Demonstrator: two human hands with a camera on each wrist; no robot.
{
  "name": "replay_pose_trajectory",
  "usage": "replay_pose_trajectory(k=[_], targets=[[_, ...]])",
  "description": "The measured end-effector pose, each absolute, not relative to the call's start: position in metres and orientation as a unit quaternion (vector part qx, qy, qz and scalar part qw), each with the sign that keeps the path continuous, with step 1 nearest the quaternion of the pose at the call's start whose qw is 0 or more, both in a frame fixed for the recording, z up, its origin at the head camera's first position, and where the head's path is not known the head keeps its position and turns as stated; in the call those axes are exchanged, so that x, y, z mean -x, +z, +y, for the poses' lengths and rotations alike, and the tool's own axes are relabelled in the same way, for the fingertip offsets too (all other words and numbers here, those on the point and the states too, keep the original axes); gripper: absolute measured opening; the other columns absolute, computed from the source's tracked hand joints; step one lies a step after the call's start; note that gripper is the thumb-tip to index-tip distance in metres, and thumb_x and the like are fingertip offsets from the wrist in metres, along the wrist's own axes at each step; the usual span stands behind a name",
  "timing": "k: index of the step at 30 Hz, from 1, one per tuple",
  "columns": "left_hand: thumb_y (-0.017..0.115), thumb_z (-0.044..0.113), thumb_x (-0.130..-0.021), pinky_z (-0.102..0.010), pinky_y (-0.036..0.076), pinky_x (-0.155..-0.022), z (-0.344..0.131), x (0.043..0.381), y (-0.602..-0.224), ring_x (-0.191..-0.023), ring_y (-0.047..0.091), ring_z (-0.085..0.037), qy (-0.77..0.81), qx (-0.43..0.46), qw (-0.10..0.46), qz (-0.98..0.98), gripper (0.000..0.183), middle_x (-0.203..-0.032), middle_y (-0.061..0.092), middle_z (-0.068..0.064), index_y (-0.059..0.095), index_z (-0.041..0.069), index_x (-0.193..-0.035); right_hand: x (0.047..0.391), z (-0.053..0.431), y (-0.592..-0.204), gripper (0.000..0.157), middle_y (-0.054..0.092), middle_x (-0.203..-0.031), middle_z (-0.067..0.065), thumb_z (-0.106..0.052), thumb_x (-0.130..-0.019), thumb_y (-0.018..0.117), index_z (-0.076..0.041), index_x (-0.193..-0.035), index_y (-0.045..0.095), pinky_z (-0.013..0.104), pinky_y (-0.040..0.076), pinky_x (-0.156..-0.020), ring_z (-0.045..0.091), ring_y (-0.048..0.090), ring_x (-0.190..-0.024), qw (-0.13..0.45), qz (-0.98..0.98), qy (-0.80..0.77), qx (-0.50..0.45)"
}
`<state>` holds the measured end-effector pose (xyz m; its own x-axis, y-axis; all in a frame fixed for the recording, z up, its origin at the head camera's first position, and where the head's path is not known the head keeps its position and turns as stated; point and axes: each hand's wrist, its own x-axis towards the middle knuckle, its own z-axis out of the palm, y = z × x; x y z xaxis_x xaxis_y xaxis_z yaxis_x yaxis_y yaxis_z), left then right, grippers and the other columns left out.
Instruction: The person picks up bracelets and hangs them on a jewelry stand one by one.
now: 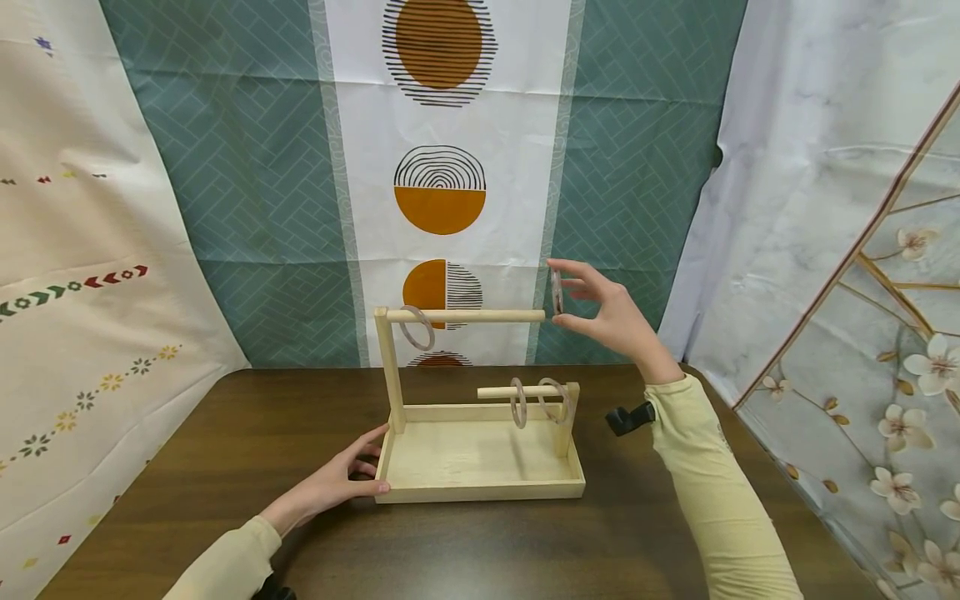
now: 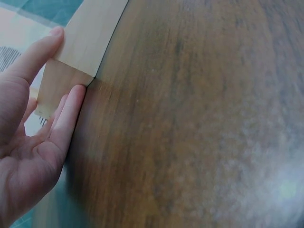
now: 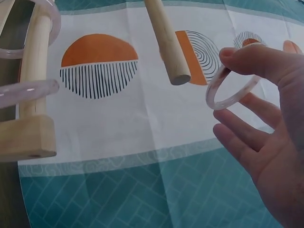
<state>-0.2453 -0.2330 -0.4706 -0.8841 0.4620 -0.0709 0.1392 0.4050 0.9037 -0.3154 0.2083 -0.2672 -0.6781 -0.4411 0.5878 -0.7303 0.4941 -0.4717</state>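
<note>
A pale wooden bangle stand (image 1: 480, 492) rests on the table, with a shallow tray and two rods at different heights. My left hand (image 1: 341, 477) grips the tray's left end, thumb at the front corner and fingers along the end panel (image 2: 64, 85). Up at the right, my right hand (image 1: 611, 312) pinches a translucent pinkish bangle (image 1: 557, 292) between thumb and fingers. The bangle is just off the free tip of the upper rod (image 1: 487, 316), apart from it in the right wrist view. Another bangle (image 1: 429, 340) hangs near that rod's post.
Two more bangles hang on the lower rod (image 1: 491, 392), one midway (image 1: 519, 412) and one by its post (image 1: 564, 446). The brown wooden table (image 1: 480, 550) extends around the stand. Behind it hangs a patterned cloth (image 1: 517, 183); patterned fabrics flank both sides.
</note>
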Motion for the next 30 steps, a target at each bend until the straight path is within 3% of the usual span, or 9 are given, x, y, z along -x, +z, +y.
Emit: replay_pose_trajectory(k=[19, 30], targets=[[0.075, 0.025, -0.089, -0.035, 0.049, -0.087, -0.234, 0.246, -0.473, -0.113, 0.056, -0.027, 0.499, -0.182, 0.151, 0.834, 0.093, -0.143, 0.038, -0.027, 0.014, 0.019, -0.16, 0.329, 0.207, -0.272, 0.076, 0.039, -0.157, 0.009, -0.011, -0.088, 0.075, -0.018, -0.153, 0.037, 0.052, 0.045, -0.105, 0.035, 0.054, -0.131, 0.139, -0.853, 0.351, -0.359], [0.075, 0.023, -0.089, -0.029, 0.05, -0.084, -0.235, 0.247, -0.474, -0.109, 0.057, -0.024, 0.504, -0.193, 0.15, 0.829, 0.094, -0.141, 0.038, -0.028, 0.014, 0.017, -0.16, 0.339, 0.2, -0.269, 0.072, 0.042, -0.154, 0.011, -0.011, -0.087, 0.075, -0.014, -0.149, 0.038, 0.05, 0.049, -0.102, 0.036, 0.058, -0.127, 0.102, -0.871, 0.292, -0.381]])
